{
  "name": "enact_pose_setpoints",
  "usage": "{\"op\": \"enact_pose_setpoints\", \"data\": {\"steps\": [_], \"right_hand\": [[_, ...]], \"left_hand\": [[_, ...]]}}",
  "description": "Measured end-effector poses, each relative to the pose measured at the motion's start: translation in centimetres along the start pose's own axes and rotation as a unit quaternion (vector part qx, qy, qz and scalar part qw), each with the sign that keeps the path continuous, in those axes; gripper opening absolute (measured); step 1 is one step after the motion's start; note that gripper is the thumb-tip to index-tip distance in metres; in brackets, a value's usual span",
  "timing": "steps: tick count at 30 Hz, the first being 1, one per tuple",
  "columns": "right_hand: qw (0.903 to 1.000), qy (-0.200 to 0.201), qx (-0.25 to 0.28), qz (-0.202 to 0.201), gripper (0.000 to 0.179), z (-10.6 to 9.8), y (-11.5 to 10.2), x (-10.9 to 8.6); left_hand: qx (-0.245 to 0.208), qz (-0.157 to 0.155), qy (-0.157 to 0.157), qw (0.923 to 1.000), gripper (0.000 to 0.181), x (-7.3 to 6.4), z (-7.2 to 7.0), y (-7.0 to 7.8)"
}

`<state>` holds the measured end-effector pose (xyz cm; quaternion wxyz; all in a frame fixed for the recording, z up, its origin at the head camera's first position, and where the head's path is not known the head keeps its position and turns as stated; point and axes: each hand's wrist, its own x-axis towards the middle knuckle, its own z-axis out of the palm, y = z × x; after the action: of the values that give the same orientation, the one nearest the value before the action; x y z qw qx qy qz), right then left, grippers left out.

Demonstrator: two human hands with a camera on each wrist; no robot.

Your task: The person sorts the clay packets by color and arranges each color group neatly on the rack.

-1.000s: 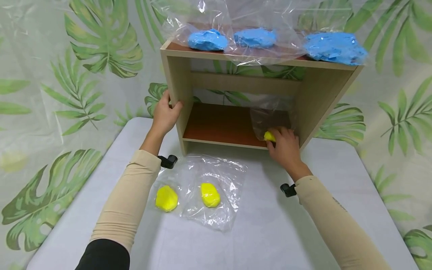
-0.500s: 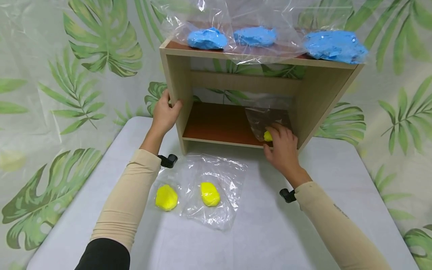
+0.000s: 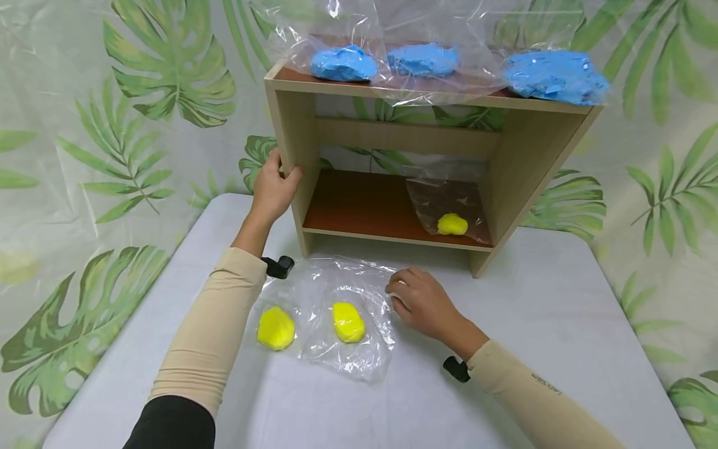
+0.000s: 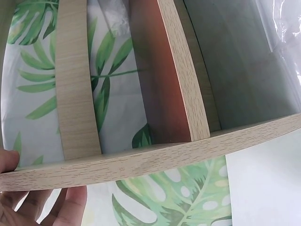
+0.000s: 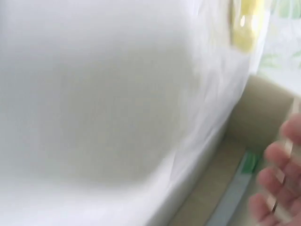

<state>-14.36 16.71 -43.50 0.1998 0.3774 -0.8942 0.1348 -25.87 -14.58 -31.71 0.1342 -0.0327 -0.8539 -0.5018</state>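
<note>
My left hand (image 3: 273,193) grips the left side panel (image 4: 117,165) of a small wooden shelf (image 3: 544,143), thumb inside and fingers outside in the left wrist view. Over the table, by the right edge of a clear plastic bag (image 3: 348,365), is my right hand (image 3: 426,305), its fingers loosely bent and nothing held. That bag has a yellow clay-like lump (image 3: 348,322) in it. Left of it lies a second bagged yellow lump (image 3: 276,328). A third yellow lump (image 3: 452,224), also in clear plastic, rests on the right end of the shelf's lower board (image 3: 359,202).
Along the shelf's top board sit a left blue lump (image 3: 343,63), a middle one and a larger right blue lump (image 3: 555,76), all in clear bags. Behind the white-covered table (image 3: 561,299) hangs a leaf-print cloth (image 3: 179,68).
My right hand has let go of the yellow lump on the lower board and moved left and toward me, over to the bags on the table. The left hand keeps its grip.
</note>
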Motion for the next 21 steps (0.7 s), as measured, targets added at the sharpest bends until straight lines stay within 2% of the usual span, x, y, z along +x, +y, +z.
{"op": "enact_pose_setpoints", "data": {"steps": [2,4,7,10,12,14,17,21], "right_hand": [[0.9974,-0.035,0.005,0.063,0.019,0.3,-0.9,-0.2],[0.9876,-0.068,0.002,0.141,0.031,0.5,-1.8,-0.3],[0.9562,-0.128,-0.003,0.263,0.047,0.6,-2.7,-0.5],[0.9171,-0.200,0.011,0.344,0.043,0.7,-3.4,-0.8],[0.9004,-0.236,0.028,0.364,0.040,0.8,-3.7,-1.0],[0.8903,-0.257,0.047,0.373,0.038,1.1,-4.0,-1.1],[0.8858,-0.256,0.074,0.380,0.038,1.5,-4.4,-1.3],[0.8816,-0.238,0.096,0.396,0.049,2.0,-4.6,-1.4]], "left_hand": [[-0.001,0.001,0.000,1.0000,0.055,0.1,0.0,-0.1],[-0.003,0.003,0.000,1.0000,0.055,0.1,0.0,-0.1],[-0.003,0.003,-0.001,1.0000,0.055,0.1,0.0,-0.1],[-0.004,0.000,-0.001,1.0000,0.055,0.0,-0.1,0.0],[-0.006,0.000,-0.001,1.0000,0.055,0.0,-0.2,0.1],[-0.008,-0.001,0.001,1.0000,0.055,0.0,-0.2,0.2],[-0.006,-0.002,0.001,1.0000,0.054,0.1,-0.1,0.1],[-0.003,-0.003,-0.001,1.0000,0.054,0.1,0.0,0.0]]}}
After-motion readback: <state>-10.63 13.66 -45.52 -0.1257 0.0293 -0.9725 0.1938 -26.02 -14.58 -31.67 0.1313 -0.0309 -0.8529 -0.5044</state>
